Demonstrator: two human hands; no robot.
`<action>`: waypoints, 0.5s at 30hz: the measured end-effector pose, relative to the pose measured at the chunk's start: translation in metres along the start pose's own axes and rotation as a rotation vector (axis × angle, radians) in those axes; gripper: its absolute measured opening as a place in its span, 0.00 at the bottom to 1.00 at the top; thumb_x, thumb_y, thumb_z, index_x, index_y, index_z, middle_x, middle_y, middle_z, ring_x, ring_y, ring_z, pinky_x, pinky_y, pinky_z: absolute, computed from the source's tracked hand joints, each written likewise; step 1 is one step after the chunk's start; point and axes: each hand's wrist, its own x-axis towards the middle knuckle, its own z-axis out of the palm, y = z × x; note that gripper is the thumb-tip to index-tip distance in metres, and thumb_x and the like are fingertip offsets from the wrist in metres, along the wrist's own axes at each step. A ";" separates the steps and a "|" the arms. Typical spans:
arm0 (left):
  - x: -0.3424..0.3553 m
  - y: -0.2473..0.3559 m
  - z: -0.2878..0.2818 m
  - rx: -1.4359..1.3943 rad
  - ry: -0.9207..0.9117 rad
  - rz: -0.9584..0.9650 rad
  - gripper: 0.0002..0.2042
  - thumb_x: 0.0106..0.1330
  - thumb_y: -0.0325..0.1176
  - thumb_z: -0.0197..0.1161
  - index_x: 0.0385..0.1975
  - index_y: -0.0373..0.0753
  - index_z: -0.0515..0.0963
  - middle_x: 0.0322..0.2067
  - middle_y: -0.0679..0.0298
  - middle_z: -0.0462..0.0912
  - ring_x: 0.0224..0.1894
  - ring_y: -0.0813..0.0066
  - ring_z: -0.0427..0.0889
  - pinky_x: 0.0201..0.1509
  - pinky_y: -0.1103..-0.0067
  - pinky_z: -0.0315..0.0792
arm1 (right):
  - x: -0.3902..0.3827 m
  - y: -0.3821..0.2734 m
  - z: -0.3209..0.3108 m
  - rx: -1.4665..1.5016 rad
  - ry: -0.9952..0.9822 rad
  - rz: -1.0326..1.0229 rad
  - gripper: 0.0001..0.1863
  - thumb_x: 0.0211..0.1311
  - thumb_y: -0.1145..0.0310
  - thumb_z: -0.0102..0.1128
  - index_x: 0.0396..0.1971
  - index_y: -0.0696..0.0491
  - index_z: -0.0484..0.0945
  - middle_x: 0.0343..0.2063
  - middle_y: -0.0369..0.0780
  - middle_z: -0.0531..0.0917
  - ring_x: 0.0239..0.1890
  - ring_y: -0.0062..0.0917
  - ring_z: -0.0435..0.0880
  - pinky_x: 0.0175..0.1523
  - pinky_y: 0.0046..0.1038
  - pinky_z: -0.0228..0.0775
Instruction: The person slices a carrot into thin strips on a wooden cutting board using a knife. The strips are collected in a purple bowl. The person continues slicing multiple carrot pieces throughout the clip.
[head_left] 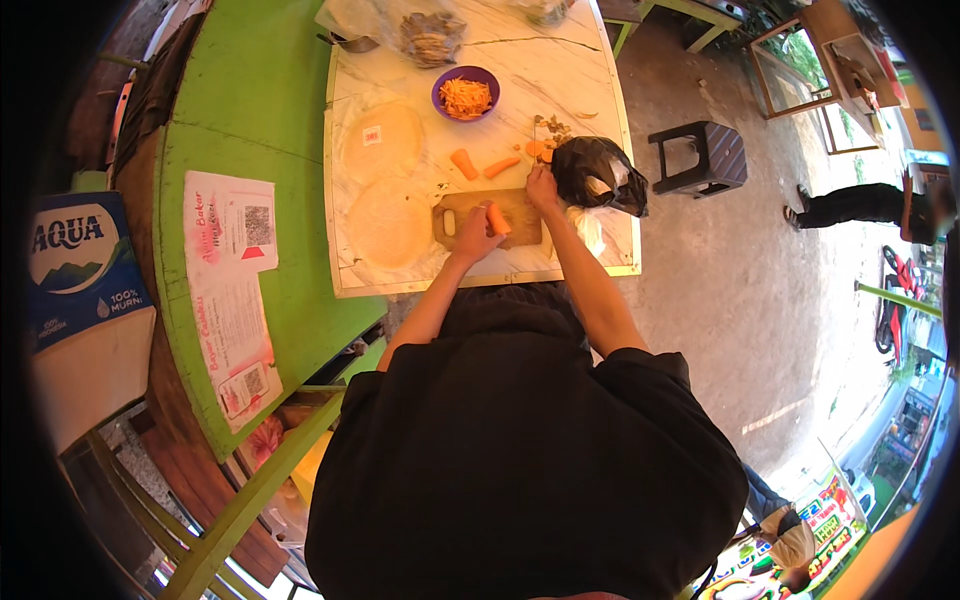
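Observation:
On the wooden cutting board (523, 207), my left hand (474, 237) is closed around a carrot piece (498, 218). My right hand (541, 188) is closed at the board's far right corner, on what looks like a knife (536, 143) whose thin blade points away from me. Just beyond the board lie a thick carrot piece (463, 164) and a slimmer carrot (501, 168). Carrot ends and dark peelings (553, 129) are scattered farther right. A purple bowl (437, 97) of shredded carrot (467, 98) stands toward the far side of the table.
A black plastic bag (598, 178) sits at the table's right edge, above a white item (588, 230). Two round pale plates or lids (383, 145) lie left. A clear bag (428, 37) stands far back. Right of the table are a dark stool (699, 158) and a person (860, 205).

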 end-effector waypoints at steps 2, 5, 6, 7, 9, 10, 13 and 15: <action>-0.001 -0.004 -0.003 0.030 -0.009 -0.038 0.40 0.57 0.35 0.78 0.69 0.33 0.65 0.40 0.57 0.73 0.36 0.68 0.78 0.42 0.74 0.77 | -0.007 -0.009 0.000 0.185 -0.075 0.122 0.27 0.79 0.54 0.40 0.38 0.66 0.78 0.31 0.55 0.82 0.33 0.44 0.83 0.39 0.41 0.75; -0.007 -0.003 -0.006 -0.029 0.017 -0.022 0.40 0.57 0.36 0.78 0.69 0.32 0.65 0.40 0.57 0.73 0.36 0.68 0.78 0.42 0.74 0.77 | -0.027 -0.023 -0.008 0.488 -0.203 0.293 0.24 0.80 0.53 0.41 0.38 0.61 0.75 0.22 0.41 0.76 0.18 0.24 0.75 0.23 0.29 0.69; -0.005 0.001 -0.007 -0.016 0.004 -0.029 0.40 0.58 0.36 0.77 0.69 0.32 0.65 0.39 0.57 0.73 0.36 0.68 0.78 0.42 0.74 0.77 | -0.032 -0.022 -0.011 0.562 -0.227 0.277 0.23 0.80 0.53 0.42 0.38 0.60 0.74 0.21 0.39 0.75 0.17 0.22 0.73 0.23 0.28 0.68; -0.005 0.002 -0.007 -0.002 -0.004 -0.043 0.40 0.58 0.36 0.77 0.69 0.32 0.65 0.39 0.57 0.73 0.36 0.68 0.78 0.42 0.74 0.76 | -0.037 -0.023 -0.011 0.636 -0.259 0.261 0.23 0.80 0.52 0.43 0.38 0.59 0.74 0.20 0.37 0.74 0.17 0.20 0.71 0.22 0.27 0.66; -0.005 0.003 -0.009 0.020 -0.012 -0.060 0.40 0.58 0.36 0.77 0.70 0.32 0.65 0.39 0.58 0.73 0.36 0.68 0.78 0.42 0.75 0.76 | -0.050 -0.022 -0.017 0.514 -0.280 0.163 0.22 0.80 0.52 0.45 0.37 0.58 0.74 0.20 0.36 0.73 0.17 0.19 0.70 0.22 0.25 0.64; -0.008 0.003 -0.010 0.026 -0.010 -0.072 0.40 0.58 0.36 0.77 0.70 0.32 0.65 0.39 0.58 0.73 0.36 0.68 0.78 0.41 0.75 0.76 | -0.060 -0.023 -0.020 0.451 -0.298 0.116 0.22 0.80 0.52 0.45 0.36 0.58 0.73 0.20 0.35 0.73 0.17 0.18 0.69 0.22 0.24 0.63; -0.009 0.005 -0.010 0.021 -0.034 -0.095 0.41 0.57 0.34 0.77 0.71 0.33 0.63 0.43 0.56 0.74 0.40 0.66 0.80 0.45 0.73 0.77 | -0.081 -0.002 -0.030 0.305 -0.259 -0.013 0.23 0.80 0.52 0.47 0.36 0.60 0.75 0.21 0.36 0.76 0.20 0.22 0.74 0.27 0.28 0.68; -0.002 0.012 -0.011 0.016 -0.056 -0.097 0.41 0.57 0.33 0.76 0.71 0.34 0.62 0.45 0.55 0.74 0.42 0.65 0.80 0.47 0.72 0.78 | -0.084 0.029 -0.035 0.182 -0.176 -0.133 0.23 0.79 0.53 0.47 0.36 0.62 0.75 0.23 0.40 0.79 0.23 0.28 0.77 0.31 0.32 0.70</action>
